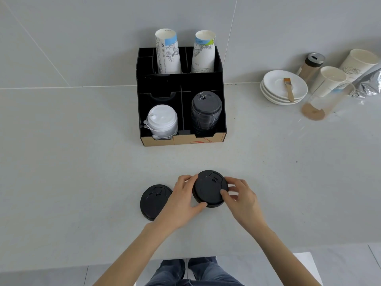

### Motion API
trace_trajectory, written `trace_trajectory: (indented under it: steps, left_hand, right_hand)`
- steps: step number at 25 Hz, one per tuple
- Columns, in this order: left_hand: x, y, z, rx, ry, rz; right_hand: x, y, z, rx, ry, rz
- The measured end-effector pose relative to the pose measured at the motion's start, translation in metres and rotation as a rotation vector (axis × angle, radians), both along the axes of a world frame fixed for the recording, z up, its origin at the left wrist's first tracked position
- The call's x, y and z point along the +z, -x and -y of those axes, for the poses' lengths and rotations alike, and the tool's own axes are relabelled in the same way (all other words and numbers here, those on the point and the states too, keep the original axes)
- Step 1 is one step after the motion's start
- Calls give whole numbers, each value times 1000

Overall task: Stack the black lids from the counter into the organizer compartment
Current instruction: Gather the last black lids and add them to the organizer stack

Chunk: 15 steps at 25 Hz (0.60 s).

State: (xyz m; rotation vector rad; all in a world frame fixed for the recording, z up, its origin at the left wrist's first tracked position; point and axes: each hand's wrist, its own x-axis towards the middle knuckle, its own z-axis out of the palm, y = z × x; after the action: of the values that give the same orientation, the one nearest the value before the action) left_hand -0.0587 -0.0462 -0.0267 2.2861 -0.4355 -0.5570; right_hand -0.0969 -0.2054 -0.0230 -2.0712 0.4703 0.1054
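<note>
A small stack of black lids (208, 187) sits near the counter's front edge, gripped from both sides: my left hand (181, 200) holds its left rim, my right hand (240, 198) its right rim. Another black lid (153, 200) lies flat on the counter just left of my left hand, partly hidden by it. The black organizer (181, 83) stands at the back against the wall. Its front right compartment holds a tall stack of black lids (206, 112). Its front left compartment holds white lids (162, 121).
Two stacks of paper cups (168, 52) stand in the organizer's back compartments. At the right are stacked white saucers (274, 87) with a brush (288, 88), a shaker (310, 66), paper cups (327, 80), a plastic sleeve of cups and a foil bag (369, 83). The counter's front edge (268, 249) runs below my forearms.
</note>
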Motion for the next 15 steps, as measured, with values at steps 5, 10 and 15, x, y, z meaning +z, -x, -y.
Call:
trace_trajectory:
  steps: [5, 10, 15]
  left_hand:
    - [10, -13, 0, 74, 104, 5]
    - [21, -31, 9, 116, 119, 65]
    - [36, -51, 21, 125, 179, 134]
  right_hand:
    - [15, -20, 10, -7, -31, 35]
    - [35, -47, 15, 45, 3, 122]
    - [55, -79, 21, 99, 33, 205]
